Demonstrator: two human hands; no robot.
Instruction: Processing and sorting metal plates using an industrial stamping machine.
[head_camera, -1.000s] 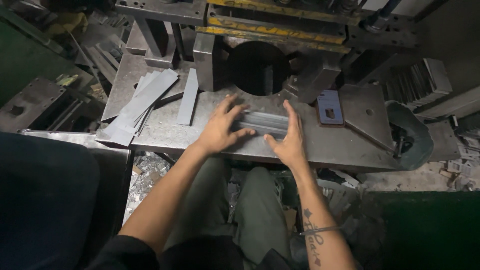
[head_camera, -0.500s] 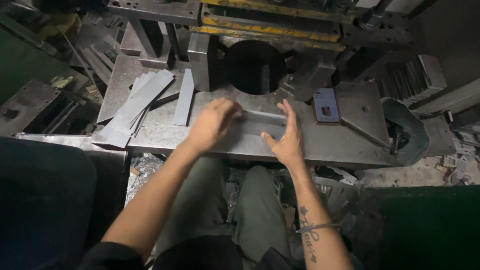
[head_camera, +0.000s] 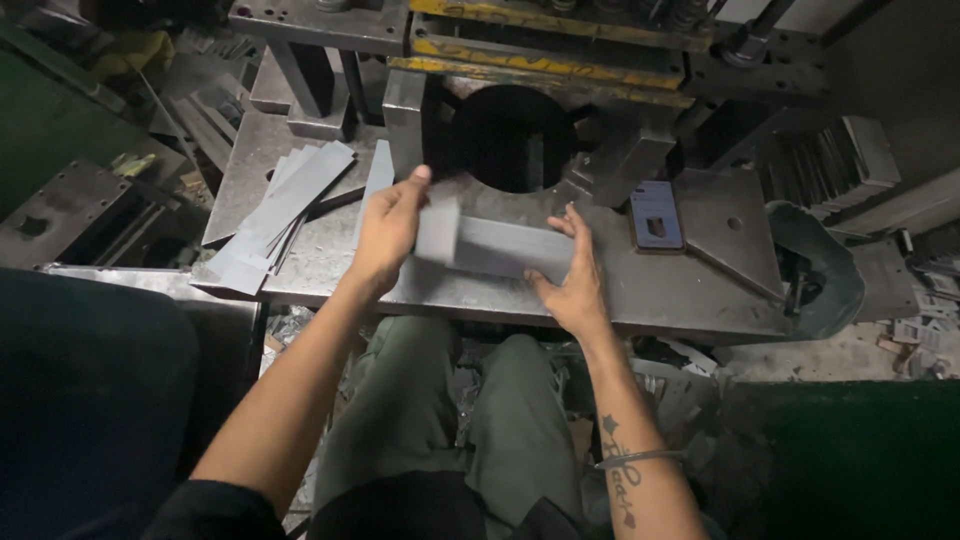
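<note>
A dim metal workshop surrounds a steel press table (head_camera: 640, 290), with the press frame and its dark round opening (head_camera: 515, 135) at the table's far edge. Just in front of that opening, both hands hold a grey metal strip (head_camera: 500, 247) flat and slightly above or against the table surface; contact with the table cannot be confirmed. The left hand (head_camera: 385, 230) pinches the strip's left end between thumb and fingers, and the right hand (head_camera: 575, 275) is spread, cupping its right end. To the left of the opening lies a fanned stack of similar strips (head_camera: 275, 210), with one more strip (head_camera: 375, 185) apart from it. To the right of the opening rests a phone (head_camera: 657, 214). Judged from this layout, the held strip is not yet inside the opening, and the stack remains unprocessed.
</note>
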